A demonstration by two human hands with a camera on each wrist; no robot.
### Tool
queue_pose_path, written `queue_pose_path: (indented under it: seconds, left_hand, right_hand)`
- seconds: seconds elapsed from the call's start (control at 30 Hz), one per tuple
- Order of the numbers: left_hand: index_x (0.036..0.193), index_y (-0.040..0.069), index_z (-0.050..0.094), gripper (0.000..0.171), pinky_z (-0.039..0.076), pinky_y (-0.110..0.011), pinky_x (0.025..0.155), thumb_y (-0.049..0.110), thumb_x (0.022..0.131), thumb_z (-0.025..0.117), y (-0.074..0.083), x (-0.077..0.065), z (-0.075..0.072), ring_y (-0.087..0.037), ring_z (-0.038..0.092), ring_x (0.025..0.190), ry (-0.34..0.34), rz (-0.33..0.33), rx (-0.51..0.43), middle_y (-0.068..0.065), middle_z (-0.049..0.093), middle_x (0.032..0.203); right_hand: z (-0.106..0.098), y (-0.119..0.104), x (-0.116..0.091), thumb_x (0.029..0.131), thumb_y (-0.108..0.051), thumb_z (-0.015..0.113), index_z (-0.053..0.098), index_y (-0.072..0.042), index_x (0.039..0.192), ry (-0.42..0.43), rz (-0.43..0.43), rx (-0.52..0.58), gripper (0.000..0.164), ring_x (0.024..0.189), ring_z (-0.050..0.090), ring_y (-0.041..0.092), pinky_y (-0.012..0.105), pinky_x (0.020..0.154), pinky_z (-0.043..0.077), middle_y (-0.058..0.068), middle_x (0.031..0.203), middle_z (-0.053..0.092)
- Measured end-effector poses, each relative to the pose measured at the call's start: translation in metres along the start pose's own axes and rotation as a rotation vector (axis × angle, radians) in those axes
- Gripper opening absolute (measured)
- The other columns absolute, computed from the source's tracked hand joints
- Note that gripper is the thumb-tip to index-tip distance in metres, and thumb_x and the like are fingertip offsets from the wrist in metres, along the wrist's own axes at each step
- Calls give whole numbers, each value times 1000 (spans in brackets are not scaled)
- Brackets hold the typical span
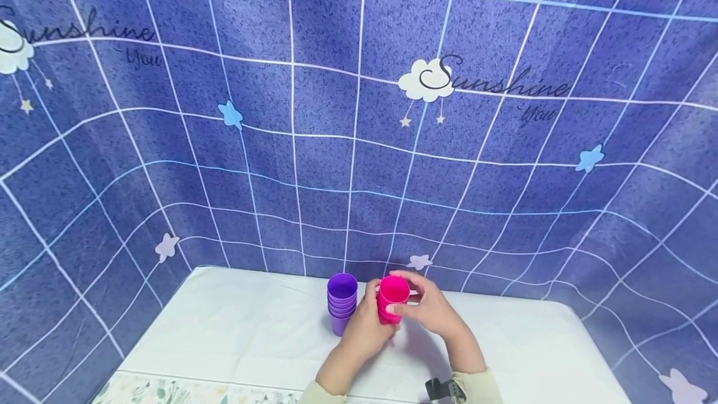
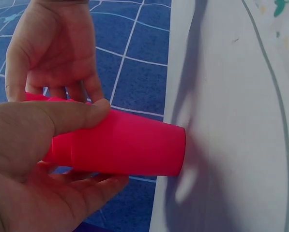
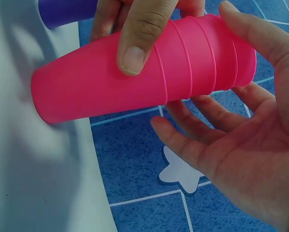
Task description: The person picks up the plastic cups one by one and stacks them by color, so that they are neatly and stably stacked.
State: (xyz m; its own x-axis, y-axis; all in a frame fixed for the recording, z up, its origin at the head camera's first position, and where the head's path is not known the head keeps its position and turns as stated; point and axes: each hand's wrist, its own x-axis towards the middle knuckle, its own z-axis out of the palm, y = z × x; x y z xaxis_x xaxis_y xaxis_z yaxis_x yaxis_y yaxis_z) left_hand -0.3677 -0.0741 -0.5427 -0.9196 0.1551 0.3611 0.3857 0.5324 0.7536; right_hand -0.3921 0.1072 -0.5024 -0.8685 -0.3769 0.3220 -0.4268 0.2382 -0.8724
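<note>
A stack of nested pink cups (image 1: 394, 292) stands on the white table, mouths facing up. My left hand (image 1: 366, 327) grips the stack around its body, its thumb (image 3: 140, 38) lying along the side in the right wrist view. Around the upper rims, my right hand (image 1: 434, 309) holds the top cup between thumb and fingers. The pink stack (image 2: 129, 145) has its narrow base down at the table surface in the left wrist view. Just left of my left hand stands a stack of nested purple cups (image 1: 341, 305), partly hidden by that hand.
The white tabletop (image 1: 235, 323) meets a blue gridded curtain (image 1: 325, 161) with stars and clouds behind and at both sides. Along the front edge runs a leaf-patterned cloth (image 1: 168, 389). A dark strap (image 1: 443, 389) is by the right sleeve.
</note>
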Motion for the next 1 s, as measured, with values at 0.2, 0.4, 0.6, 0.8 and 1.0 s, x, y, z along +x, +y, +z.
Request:
queue_pose_path:
  seconds: [0.2,0.4,0.6,0.8,1.0]
  left_hand:
    - [148,7,40,89,58,-52,105,8,74,90,3,-1,-1,-31,69,122,10,23,12,-17,69,132]
    - [149,8,43,90,59,-47,105,11,71,89,11,-1,-5,-25,66,122,38,80,46,-11,63,135]
    - [159,6,33,106,56,-51,111,14,71,91,18,1,-5,-30,63,132,55,106,31,-16,52,153]
    - [167,12,22,116,52,-53,116,20,74,92,19,0,-6,-31,58,141,32,97,-17,-14,40,165]
    - [168,19,21,122,49,-54,119,29,73,97,21,0,-7,-31,47,152,104,187,-19,-11,35,170]
  right_hand:
    - [0,2,0,84,-12,87,57,-1,146,-26,19,24,70,103,73,11,33,90,63,23,135,68]
    - [-2,-1,-2,84,-15,86,53,-7,150,-45,4,2,74,111,70,14,29,94,62,22,140,65]
    - [-7,-3,-4,84,-17,85,52,-9,152,-26,-51,-44,76,122,66,14,31,100,60,19,141,66]
    - [-8,-9,-9,84,-22,85,53,-15,152,11,-13,-125,76,133,61,36,46,108,54,14,142,67]
    - [-11,-22,-14,85,-24,81,55,-17,151,74,-3,-188,71,142,55,41,62,113,46,12,149,64]
